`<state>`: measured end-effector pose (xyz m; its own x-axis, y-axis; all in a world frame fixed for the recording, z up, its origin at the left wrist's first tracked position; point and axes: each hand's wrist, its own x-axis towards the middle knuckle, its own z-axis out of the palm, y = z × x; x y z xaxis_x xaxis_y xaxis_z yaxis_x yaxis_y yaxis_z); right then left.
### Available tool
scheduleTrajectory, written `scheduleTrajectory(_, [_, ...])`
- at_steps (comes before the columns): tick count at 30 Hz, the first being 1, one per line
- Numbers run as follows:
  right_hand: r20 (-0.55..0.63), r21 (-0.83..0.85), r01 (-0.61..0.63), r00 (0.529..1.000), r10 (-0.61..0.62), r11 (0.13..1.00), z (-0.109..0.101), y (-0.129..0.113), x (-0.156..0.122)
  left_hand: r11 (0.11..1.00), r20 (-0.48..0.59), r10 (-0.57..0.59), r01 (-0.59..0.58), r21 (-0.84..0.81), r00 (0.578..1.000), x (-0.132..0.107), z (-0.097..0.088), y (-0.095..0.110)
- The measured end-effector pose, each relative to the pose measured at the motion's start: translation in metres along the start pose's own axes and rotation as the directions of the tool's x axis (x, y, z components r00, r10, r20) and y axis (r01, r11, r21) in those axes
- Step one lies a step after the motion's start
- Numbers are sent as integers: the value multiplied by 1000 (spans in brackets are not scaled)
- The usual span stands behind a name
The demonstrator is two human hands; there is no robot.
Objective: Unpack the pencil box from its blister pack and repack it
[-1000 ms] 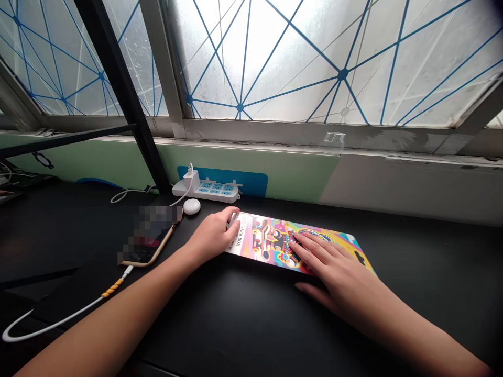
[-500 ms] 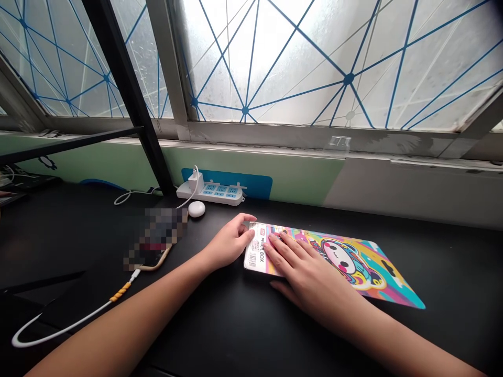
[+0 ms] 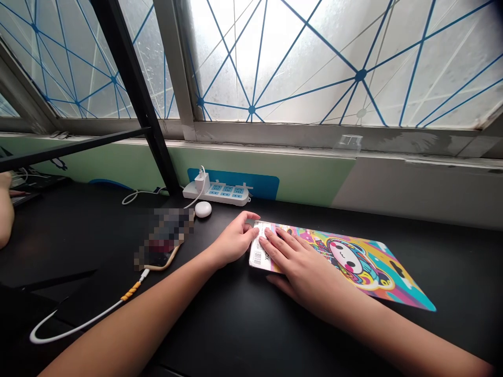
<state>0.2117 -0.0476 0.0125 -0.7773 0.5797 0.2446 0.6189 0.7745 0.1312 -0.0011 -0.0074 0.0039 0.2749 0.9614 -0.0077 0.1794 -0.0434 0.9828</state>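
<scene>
A flat, colourful pencil box (image 3: 406, 285) with a cartoon character lies on the black desk. Its white label end, with a barcode, points left. My left hand (image 3: 236, 238) pinches that end at the far corner, thumb on top and the other fingertips partly out of sight. Across the box's left half my right hand (image 3: 301, 262) lies flat, fingers stretched over part of the label and the thumb by the near edge.
Left of my hands lies a blurred-out phone (image 3: 167, 243) on a white cable (image 3: 94, 322). A round white case (image 3: 203, 209) and a power strip (image 3: 222, 193) are behind. Another person's arm (image 3: 5, 212) shows at the left edge. A black frame post (image 3: 133, 94) rises before the window.
My right hand has slid a little left over the label, covering more of its print. My left hand keeps its hold. Another person's arm has come in at the left edge. The view shifted slightly.
</scene>
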Motion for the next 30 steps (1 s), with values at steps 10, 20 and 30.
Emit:
scheduleTrajectory(10, [-35,75,-16,999,18,997,-5,29,-42,994,-6,9,-8,112,1000,2,-1,2])
scheduleTrajectory(20, [-181,-162,-43,983,13,986,-3,67,-118,813,-99,66,5,583,993,-12,-40,29])
scheduleTrajectory(30, [-175,-142,-77,983,52,987,-3,72,-133,535,-201,152,91,840,968,-19,-48,38])
